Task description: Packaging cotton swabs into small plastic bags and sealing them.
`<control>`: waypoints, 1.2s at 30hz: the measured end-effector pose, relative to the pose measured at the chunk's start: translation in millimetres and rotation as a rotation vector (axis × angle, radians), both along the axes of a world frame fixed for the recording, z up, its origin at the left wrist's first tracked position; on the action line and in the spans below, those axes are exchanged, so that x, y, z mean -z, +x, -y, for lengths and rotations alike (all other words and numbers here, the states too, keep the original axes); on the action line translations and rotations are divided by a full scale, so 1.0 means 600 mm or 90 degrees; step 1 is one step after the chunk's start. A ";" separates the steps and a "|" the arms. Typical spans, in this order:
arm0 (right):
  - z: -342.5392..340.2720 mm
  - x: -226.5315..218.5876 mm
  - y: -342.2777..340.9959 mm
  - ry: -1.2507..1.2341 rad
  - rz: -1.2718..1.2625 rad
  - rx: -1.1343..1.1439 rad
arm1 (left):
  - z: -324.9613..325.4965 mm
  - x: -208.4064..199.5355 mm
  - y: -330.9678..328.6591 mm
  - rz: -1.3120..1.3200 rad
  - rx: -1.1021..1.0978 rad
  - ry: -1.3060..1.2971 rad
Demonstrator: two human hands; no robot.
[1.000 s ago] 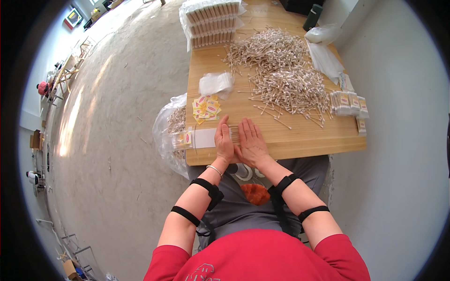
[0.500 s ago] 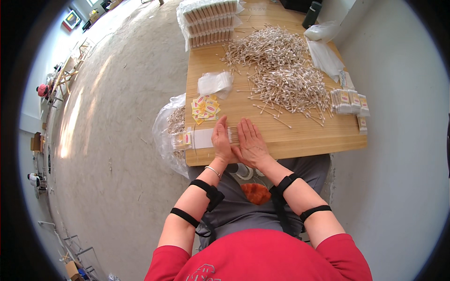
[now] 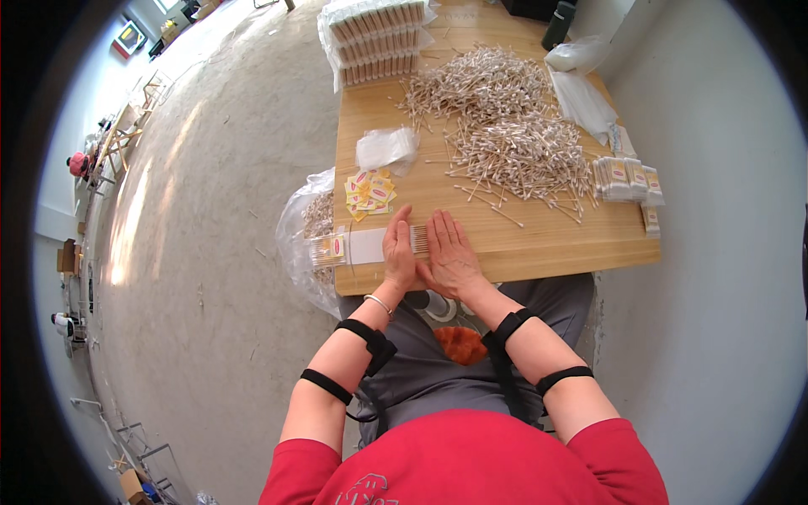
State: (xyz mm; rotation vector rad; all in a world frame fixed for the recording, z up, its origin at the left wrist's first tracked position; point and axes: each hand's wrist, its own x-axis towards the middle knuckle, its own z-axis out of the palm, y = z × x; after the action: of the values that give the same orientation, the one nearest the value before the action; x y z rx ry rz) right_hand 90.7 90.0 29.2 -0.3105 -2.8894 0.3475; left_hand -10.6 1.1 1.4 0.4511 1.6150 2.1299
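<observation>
As I watch, pale wood table, concrete floor left, wall right, tan-stemmed swabs rowed between left hand and right hand, fingers straight, unclenched.

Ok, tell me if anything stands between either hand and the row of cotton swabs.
Nothing visible does: the row of cotton swabs lies right between the left hand and the right hand, close to both.

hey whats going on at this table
A person has a row of cotton swabs between the left hand and right hand, near the front edge of a wooden table. A heap of loose swabs lies beyond; yellow cards and clear bags lie left of it, filled packets by the right edge.
</observation>
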 end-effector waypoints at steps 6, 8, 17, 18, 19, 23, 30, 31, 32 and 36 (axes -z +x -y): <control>-0.009 0.001 0.005 -0.009 0.033 0.012 | 0.069 -0.051 0.033 -0.482 0.032 -0.332; -0.010 0.003 0.006 0.017 0.048 0.007 | 0.086 -0.066 0.048 -0.609 0.129 -0.460; -0.005 0.005 0.003 0.026 0.003 0.001 | 0.095 -0.072 0.056 -0.675 0.193 -0.531; -0.005 0.006 0.004 0.024 0.004 0.001 | 0.094 -0.071 0.055 -0.675 0.193 -0.531; -0.005 0.007 0.004 0.022 0.006 0.002 | 0.094 -0.071 0.054 -0.680 0.193 -0.522; -0.005 0.009 0.004 0.027 -0.004 0.002 | 0.092 -0.069 0.055 -0.696 0.198 -0.524; -0.005 0.007 0.003 0.037 0.015 0.004 | 0.090 -0.063 0.057 -0.695 0.195 -0.559; -0.005 0.007 0.004 0.040 0.018 0.006 | 0.090 -0.065 0.056 -0.689 0.204 -0.563; -0.006 0.007 0.004 0.041 0.018 0.007 | 0.089 -0.067 0.056 -0.683 0.212 -0.567; -0.005 0.007 0.004 0.033 0.008 0.003 | 0.088 -0.071 0.055 -0.673 0.212 -0.557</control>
State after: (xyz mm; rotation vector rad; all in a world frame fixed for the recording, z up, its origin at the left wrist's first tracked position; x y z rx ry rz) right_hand 93.1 93.0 24.9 -0.3114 -2.9043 0.2709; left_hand 22.7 -52.0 44.0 1.5100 2.5096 0.7216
